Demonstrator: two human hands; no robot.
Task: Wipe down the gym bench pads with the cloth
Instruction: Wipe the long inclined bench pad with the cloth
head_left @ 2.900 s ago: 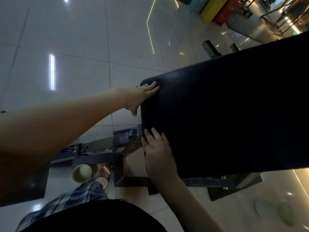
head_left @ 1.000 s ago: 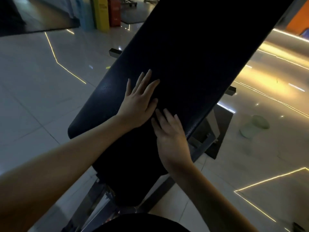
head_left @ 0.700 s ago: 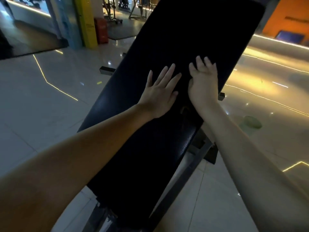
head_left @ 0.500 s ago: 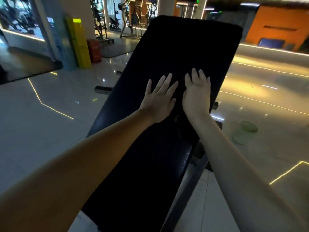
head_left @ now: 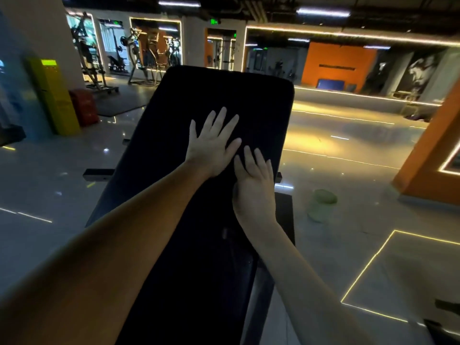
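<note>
A long black bench pad runs away from me up the middle of the head view. My left hand lies flat on its upper middle with the fingers spread. Just below and to the right, my right hand lies flat on the pad near its right edge, fingers straight and together. The pad is very dark under both palms, and I see no cloth there; if one lies beneath them I cannot make it out.
A pale green container stands on the shiny tiled floor right of the bench. A yellow box and a red box stand at the left. Gym machines line the back. An orange pillar rises at the right.
My view has tilted up, so the far end of the pad and the gym hall show. My right hand has slid down the pad toward me, below the left hand. The left hand stays flat.
</note>
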